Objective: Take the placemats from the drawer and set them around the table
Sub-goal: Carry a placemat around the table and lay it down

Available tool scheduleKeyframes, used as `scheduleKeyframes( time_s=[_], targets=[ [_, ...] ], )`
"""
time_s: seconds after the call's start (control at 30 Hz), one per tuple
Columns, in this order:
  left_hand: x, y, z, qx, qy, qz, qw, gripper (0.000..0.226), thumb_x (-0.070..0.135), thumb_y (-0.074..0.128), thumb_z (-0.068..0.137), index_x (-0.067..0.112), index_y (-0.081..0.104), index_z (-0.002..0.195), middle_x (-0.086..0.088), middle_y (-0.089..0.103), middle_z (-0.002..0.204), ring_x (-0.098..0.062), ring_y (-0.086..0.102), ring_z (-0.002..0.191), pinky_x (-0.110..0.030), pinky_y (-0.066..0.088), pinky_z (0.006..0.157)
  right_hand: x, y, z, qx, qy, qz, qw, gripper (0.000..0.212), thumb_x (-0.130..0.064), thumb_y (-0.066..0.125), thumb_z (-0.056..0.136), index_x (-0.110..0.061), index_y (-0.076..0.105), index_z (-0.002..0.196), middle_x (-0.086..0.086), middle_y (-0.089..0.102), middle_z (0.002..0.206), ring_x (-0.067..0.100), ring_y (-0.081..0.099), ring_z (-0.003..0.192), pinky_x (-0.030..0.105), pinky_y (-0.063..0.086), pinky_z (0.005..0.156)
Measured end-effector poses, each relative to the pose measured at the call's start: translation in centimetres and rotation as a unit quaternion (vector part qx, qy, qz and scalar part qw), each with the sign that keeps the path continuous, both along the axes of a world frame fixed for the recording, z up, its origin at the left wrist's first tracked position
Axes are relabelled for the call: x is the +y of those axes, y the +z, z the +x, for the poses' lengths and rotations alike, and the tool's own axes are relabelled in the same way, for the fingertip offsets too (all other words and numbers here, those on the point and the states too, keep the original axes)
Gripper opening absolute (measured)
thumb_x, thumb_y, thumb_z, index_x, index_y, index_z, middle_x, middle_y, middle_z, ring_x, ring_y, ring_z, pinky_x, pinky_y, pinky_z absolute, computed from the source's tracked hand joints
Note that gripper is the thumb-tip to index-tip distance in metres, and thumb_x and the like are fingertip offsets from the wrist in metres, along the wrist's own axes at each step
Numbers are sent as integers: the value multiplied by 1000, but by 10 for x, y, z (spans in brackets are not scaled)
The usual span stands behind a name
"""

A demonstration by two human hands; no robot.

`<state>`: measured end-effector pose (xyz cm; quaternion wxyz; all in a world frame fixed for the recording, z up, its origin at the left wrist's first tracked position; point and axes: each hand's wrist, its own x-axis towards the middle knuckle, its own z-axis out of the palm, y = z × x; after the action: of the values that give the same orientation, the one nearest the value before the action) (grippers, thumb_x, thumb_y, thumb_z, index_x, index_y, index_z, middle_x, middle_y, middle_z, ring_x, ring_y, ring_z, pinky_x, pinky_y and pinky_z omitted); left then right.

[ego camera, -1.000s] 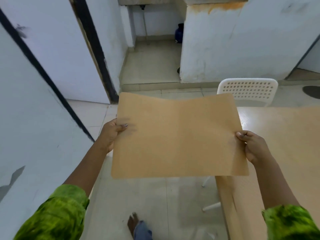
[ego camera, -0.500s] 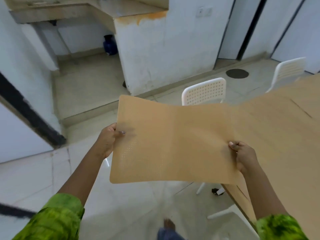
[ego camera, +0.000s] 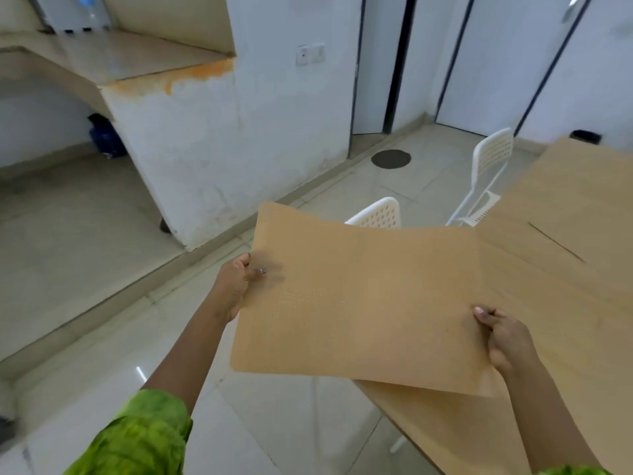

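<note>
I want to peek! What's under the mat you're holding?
Below the mat you can see a corner of the table and the floor. A chair pokes up behind it. Its seat is covered, and so is that part of the tabletop.

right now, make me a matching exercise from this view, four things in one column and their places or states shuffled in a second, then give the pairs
Things
1 placemat
2 blue container
3 dark round disc
4 nearer white chair

Places or states
a lies flat on the floor tiles
b stands under the counter
c partly hidden behind the placemat's top edge
d pinched by the left hand and the right hand

Pairs: 1-d, 2-b, 3-a, 4-c
</note>
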<state>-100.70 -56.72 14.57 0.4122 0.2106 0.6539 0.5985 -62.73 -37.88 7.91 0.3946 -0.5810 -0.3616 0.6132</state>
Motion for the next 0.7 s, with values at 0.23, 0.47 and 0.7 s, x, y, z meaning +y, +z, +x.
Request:
scheduleKeyframes(
  time_s=[0.23, 0.47, 0.7],
  targets=[
    [114, 2, -71, 13, -133, 11, 991, 30, -8, 47, 85, 13, 67, 95, -10, 73, 95, -21, 72, 73, -31, 57, 64, 15, -7, -37, 43, -132, -6, 990, 20, -2, 52, 89, -12, 56, 72, -12, 64, 47, -1, 58, 46, 9, 47, 44],
    [222, 18, -103, 31, -294, 11, 955, 31, -10, 46, 86, 13, 65, 92, 2, 75, 73, -13, 70, 60, -22, 56, 54, -25, 11, -75, 52, -296, -15, 954, 25, 0, 52, 89, -12, 52, 67, -7, 63, 56, 7, 51, 66, 10, 45, 53],
    [323, 22, -46, 98, -448, 28, 888, 27, -10, 51, 84, 12, 65, 88, -8, 62, 78, -21, 58, 66, -26, 52, 55, -77, 13, -82, 48, -452, -43, 890, 22, -2, 51, 90, -10, 52, 70, 0, 57, 77, 9, 49, 73, 22, 38, 63]
  ],
)
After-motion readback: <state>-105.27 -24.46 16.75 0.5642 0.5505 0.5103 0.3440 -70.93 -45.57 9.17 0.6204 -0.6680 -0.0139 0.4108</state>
